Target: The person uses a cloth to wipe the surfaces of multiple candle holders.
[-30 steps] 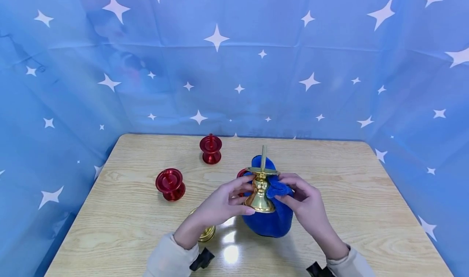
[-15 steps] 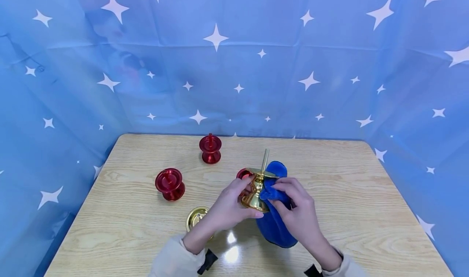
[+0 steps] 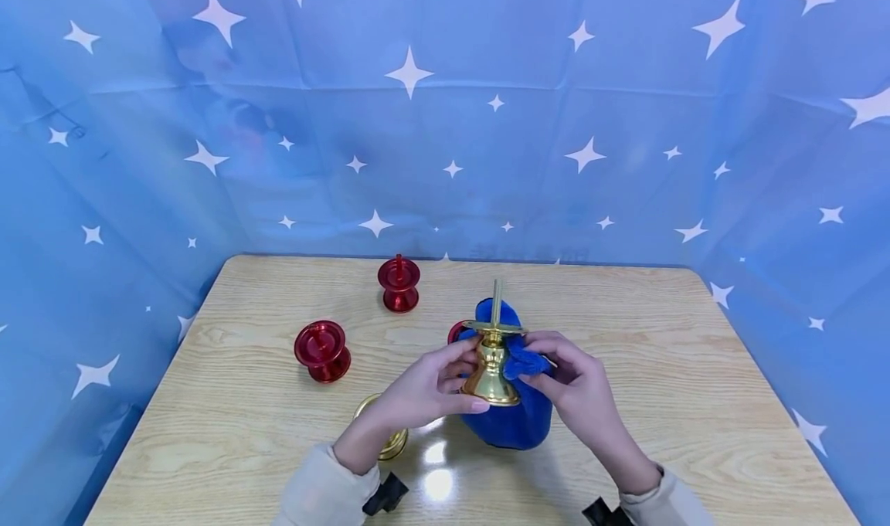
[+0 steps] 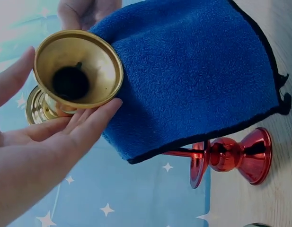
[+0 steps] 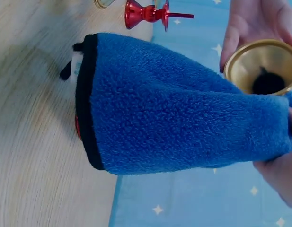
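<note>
My left hand (image 3: 424,391) grips a shiny gold candlestick (image 3: 492,383) above the table, nearly upright, with a thin stem rising from its dish. In the left wrist view the hollow underside of the candlestick (image 4: 96,61) faces the camera, thumb and fingers on either side of its rim. With thumb and fingers my right hand (image 3: 580,383) pinches a blue plush cloth (image 3: 514,429). The bunched part of this cloth touches the candlestick's right side, and the rest hangs below. In the right wrist view the cloth (image 5: 174,113) spreads wide, showing a black edge.
Two red candlesticks stand on the wooden table (image 3: 660,341): one left (image 3: 322,348), one farther back (image 3: 399,283). A third red candlestick (image 3: 456,331) is mostly hidden behind the cloth. Another gold candlestick (image 3: 392,445) is partly covered by my left forearm. A starry blue curtain (image 3: 445,124) encloses the table.
The gold candlestick tilted half a second ago and is straighter now. The cloth swung right and back left with my right hand. Both hands keep their holds.
</note>
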Demonstrator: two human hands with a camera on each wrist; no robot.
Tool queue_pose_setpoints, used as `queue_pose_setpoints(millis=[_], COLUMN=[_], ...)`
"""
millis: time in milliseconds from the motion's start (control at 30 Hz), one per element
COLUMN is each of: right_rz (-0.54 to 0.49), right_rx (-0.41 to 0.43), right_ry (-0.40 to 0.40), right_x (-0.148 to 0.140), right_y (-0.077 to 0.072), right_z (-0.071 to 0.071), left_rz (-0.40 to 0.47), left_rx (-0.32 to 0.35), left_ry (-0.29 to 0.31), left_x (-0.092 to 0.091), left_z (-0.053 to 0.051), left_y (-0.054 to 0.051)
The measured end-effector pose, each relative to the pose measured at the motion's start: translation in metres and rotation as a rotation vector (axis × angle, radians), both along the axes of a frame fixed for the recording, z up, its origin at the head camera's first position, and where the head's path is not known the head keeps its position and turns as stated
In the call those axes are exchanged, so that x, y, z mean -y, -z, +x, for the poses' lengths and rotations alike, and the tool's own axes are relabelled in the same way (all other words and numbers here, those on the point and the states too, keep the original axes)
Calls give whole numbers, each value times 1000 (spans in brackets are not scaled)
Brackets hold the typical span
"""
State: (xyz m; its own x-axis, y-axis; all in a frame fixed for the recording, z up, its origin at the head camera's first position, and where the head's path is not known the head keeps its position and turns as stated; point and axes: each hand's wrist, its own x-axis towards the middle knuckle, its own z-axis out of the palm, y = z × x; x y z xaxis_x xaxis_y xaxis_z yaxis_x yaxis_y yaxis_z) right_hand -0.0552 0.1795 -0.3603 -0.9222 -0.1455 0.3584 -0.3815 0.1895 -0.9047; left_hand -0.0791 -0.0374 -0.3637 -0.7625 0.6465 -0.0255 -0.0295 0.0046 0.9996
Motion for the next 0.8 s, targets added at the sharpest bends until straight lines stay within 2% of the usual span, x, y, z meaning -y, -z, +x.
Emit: queue_pose_setpoints(millis=[133, 200, 367, 433, 533, 667, 800], right_rz=[30, 56, 219, 262, 222, 77, -31], right_rx=[-17, -41, -165, -208, -196, -92, -20], right_ry=[38, 60, 130, 141, 93, -1, -44], right_x=[6, 10, 19, 21, 19, 11, 5], right_y=[0, -1, -3, -3, -2, 0, 2], right_z=[1, 2, 4, 4, 4, 2, -1], left_rz=[-53, -97, -253, -273, -202, -21, 98], left_rx=[-50, -100, -262, -296, -234, -45, 44], left_ry=[-60, -98, -188, -200, -172, -85, -5], left_x=[-4, -6, -8, -8, -4, 4, 7], left_z=[1, 2, 5, 4, 3, 1, 1], left_y=[3, 4, 3, 4, 6, 6, 4])
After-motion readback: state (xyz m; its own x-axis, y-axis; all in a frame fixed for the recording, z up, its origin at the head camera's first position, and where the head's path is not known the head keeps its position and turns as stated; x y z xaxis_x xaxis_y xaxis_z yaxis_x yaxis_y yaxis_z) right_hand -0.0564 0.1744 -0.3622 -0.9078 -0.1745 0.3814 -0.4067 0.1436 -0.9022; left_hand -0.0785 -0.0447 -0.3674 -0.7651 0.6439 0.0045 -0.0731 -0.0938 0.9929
